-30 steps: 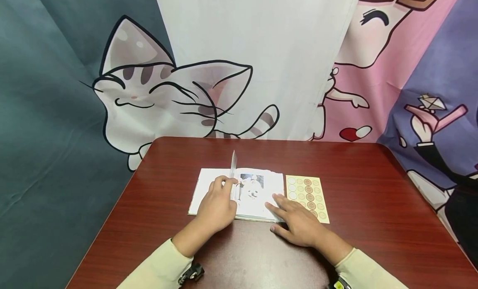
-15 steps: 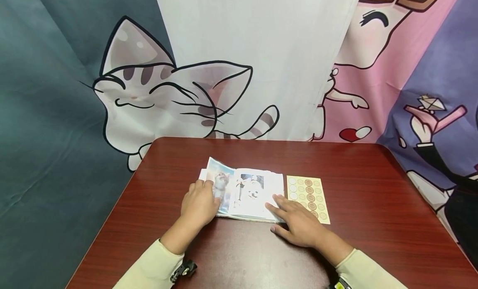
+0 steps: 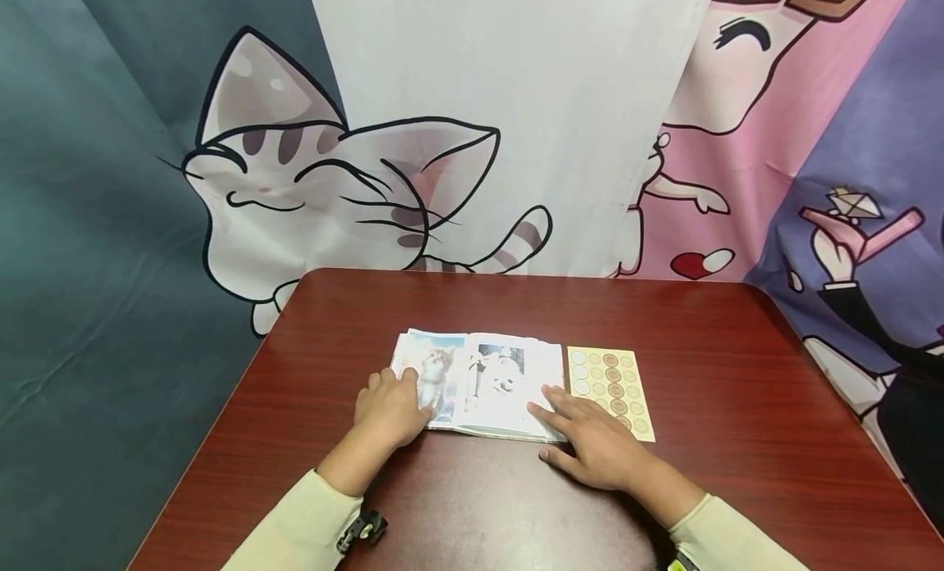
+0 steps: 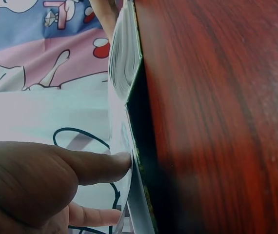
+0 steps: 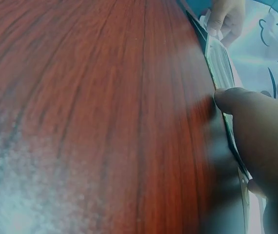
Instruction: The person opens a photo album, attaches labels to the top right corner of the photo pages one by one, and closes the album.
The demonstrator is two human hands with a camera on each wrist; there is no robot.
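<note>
At the far left hung a teal cloth point(image 3: 88, 227), and next to it a drawn cat point(image 3: 265, 178) showed behind the reddish-brown desk point(image 3: 487, 505). A pale left sleeve point(image 3: 302, 522) reached in from the front edge, with a small black device point(image 3: 361, 532) at its wrist. Of the two hands, the left hand point(image 3: 389, 409) rested on the outer part of the left page point(image 3: 437, 366), which bore a kitten picture. Its fingers were gently bent and its thumb was apart from them, pressing the paper; in the left wrist view that leaf stood slightly away from the dark cover point(image 4: 141, 122).

The book point(image 3: 469, 391) lay open near the middle of the desk, its right page point(image 3: 501, 362) printed with a white, fluffy animal. The right hand point(image 3: 599, 448) was loosely spread with nothing in its grasp, fingertips on that page's outer edge; whether its thumb touched the book's near edge I could not quite tell.

Just right of the book lay a yellow sheet point(image 3: 627, 374) with rows of circles, its lower left corner hidden by the hand. Farther right hung a purple cloth point(image 3: 833, 88).
</note>
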